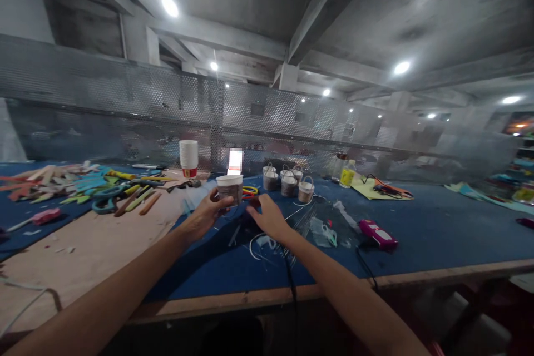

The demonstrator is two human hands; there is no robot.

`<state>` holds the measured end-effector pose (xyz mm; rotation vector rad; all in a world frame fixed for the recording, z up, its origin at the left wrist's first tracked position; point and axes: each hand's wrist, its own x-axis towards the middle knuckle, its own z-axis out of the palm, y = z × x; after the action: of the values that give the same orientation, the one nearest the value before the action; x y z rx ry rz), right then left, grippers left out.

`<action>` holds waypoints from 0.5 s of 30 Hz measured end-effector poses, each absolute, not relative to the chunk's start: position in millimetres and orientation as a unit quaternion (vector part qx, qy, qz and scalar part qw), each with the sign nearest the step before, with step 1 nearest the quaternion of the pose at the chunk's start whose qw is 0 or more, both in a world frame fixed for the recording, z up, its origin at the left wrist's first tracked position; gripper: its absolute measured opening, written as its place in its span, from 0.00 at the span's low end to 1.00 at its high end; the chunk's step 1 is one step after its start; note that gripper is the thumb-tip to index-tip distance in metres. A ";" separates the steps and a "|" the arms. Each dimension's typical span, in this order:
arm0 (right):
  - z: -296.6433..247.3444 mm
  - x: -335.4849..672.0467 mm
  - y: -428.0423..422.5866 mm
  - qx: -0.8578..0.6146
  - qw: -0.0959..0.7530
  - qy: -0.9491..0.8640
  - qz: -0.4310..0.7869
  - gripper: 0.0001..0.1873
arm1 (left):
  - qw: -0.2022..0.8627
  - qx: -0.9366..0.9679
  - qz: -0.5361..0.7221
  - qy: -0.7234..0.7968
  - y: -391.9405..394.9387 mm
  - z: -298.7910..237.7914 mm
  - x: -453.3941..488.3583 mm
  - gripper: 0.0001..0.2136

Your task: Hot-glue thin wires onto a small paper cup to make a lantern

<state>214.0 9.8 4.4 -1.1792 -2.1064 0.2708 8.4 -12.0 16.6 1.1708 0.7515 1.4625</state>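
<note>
A white-rimmed paper cup (230,182) with a brown-grey wrapped side is upright in my left hand (206,212), thumb on the near side. Just right of and below the cup, my right hand (267,216) has its fingers curled. A dark shape shows under those fingers, and I cannot make out what it is. Several small cups with cord handles (288,184), made like little buckets, stand beyond my right hand. Behind the held cup lie yellow and red rings (250,191). White cord scraps and thin clear strands (298,233) are spread near my right wrist.
Stacked white paper cups (189,156) stand at the back. Scissors (109,198), coloured sticks (150,204) and coloured strips (41,178) lie left. On the right are a magenta device (378,235), a yellow-labelled bottle (347,173) and orange-handled tools (386,188). Perforated metal panel (258,117) behind.
</note>
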 end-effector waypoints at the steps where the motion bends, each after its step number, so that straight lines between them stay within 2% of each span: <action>1: 7.8 209.8 11.0 -0.416 0.390 -0.804 0.169 0.15 | 0.531 0.492 0.614 0.315 -11.0 15.9 8.6 0.22; 4: 12.8 196.3 14.4 -0.341 0.473 -0.761 0.285 0.18 | 0.529 0.491 0.621 0.307 -8.5 14.4 9.0 0.25; 8: 10.3 187.5 17.2 -0.337 0.518 -0.723 0.309 0.16 | 0.530 0.483 0.628 0.303 -9.1 15.2 10.0 0.27; 15: 11.9 193.2 22.0 -0.327 0.557 -0.676 0.355 0.13 | 0.547 0.486 0.610 0.304 -14.1 19.4 13.3 0.26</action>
<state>193.2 22.0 11.9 -0.7707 -1.5951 0.8389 13.3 -14.1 19.4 1.1514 0.7211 1.4468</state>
